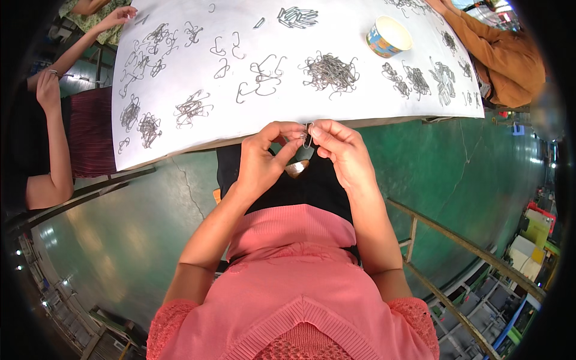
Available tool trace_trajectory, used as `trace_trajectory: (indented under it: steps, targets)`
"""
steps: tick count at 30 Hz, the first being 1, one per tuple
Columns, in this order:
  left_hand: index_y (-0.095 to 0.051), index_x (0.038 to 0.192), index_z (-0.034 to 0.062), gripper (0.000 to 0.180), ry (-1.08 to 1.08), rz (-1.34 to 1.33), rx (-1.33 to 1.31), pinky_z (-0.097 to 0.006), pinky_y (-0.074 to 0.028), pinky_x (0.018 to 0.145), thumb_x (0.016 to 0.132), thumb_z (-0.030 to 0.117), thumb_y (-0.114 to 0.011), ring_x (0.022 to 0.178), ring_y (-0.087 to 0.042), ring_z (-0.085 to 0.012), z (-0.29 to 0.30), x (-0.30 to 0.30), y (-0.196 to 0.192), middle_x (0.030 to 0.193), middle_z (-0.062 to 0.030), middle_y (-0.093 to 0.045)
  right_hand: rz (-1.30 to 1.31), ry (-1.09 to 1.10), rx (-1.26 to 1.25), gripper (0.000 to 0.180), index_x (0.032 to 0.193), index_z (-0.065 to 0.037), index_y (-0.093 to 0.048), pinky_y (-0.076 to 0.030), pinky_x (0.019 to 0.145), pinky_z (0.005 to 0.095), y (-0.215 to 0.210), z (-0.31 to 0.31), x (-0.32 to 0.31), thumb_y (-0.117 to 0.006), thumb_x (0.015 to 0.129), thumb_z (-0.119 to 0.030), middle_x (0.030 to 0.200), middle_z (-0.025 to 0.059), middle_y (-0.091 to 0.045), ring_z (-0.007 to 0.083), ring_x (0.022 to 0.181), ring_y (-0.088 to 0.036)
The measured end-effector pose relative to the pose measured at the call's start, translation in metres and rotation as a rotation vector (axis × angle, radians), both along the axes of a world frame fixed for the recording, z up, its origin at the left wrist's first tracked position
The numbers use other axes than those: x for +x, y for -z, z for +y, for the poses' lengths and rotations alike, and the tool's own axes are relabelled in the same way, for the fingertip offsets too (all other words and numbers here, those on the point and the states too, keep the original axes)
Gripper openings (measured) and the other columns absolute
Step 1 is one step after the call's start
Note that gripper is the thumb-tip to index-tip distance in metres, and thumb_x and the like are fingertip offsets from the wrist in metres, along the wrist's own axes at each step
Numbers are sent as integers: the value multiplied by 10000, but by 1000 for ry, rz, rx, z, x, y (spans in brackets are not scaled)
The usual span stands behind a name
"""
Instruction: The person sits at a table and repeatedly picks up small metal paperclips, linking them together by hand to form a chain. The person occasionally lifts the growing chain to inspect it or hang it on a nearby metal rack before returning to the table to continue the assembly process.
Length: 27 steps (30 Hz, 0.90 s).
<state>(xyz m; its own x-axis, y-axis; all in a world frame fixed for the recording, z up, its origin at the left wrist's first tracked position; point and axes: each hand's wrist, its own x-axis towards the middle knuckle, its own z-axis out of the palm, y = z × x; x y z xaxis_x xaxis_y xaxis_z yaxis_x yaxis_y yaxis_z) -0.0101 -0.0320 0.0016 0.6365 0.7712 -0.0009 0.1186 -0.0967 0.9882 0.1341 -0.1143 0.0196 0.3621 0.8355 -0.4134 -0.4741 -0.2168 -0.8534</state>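
Head | left fingers [288,151], right fingers [324,138] pinching bent wire [309,143] | white tabletop [270,110] | green floor [441,174]

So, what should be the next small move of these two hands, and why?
Probably bring the bent metal wire forward over the white tabletop before loosening either grip. The left hand and the right hand both pinch at it, and it appears just short of the tabletop's near edge, so a slip might let it fall past that edge.
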Motion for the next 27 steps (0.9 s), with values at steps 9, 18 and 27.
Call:
trace_trajectory:
  steps: [9, 18, 27]
  targets:
    - [-605, 1109, -2, 292, 17, -31, 12, -266, -507, 805, 825, -8, -669, 860, -639, -127, -2, 5, 0, 927, -71, -674, -2, 106, 42, 94, 883, -58, -646, -353, 607, 188, 3, 3, -1, -655, 875, -151, 819, -37, -576, 32, 719, -470]
    - [-701, 985, 67, 239, -200, 321, 739, -350, -496, 743, 864, 260, -627, 852, -636, -254, 166, 48, 31, 977, -124, -684, -545, 95, 290, 40, 882, -16, -612, -397, 607, 193, -7, -6, -15, -639, 870, -42, 898, 17, -566, 58, 712, -500]
    - [-698, 820, 46, 263, -219, 752, 680, -422, -513, 787, 763, 303, -680, 869, -644, -334, 251, 118, 51, 875, -185, -677, -403, 89, 257, 47, 921, -4, -604, -428, 528, 186, -18, -10, -9, -585, 909, -46, 861, 38, -615, 62, 654, -573]
